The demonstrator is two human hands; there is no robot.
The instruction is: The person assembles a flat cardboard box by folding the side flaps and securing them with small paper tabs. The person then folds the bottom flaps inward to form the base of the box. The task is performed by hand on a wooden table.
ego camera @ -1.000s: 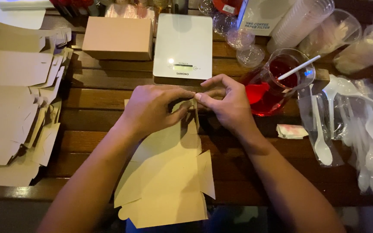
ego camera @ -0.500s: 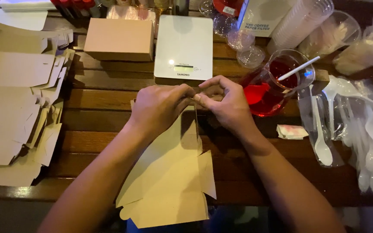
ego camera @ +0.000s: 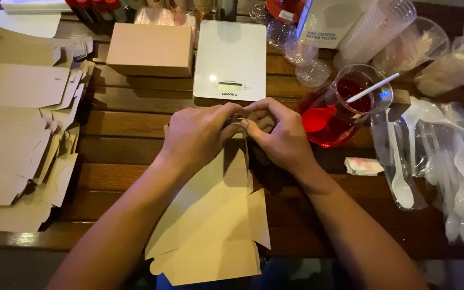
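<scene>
Both hands have drawn closer together since the earlier frames, the left hand and right hand now each pinching the far edge of the flat cardboard box blank, which lies on the wooden desk and overhangs its near edge. To fold it well, I judge each grip should stay close to the crease and press evenly. Largest to smallest, around lie a pile of unfolded blanks, an assembled box, a white scale, and a glass jug of red liquid near the right wrist, easily knocked.
</scene>
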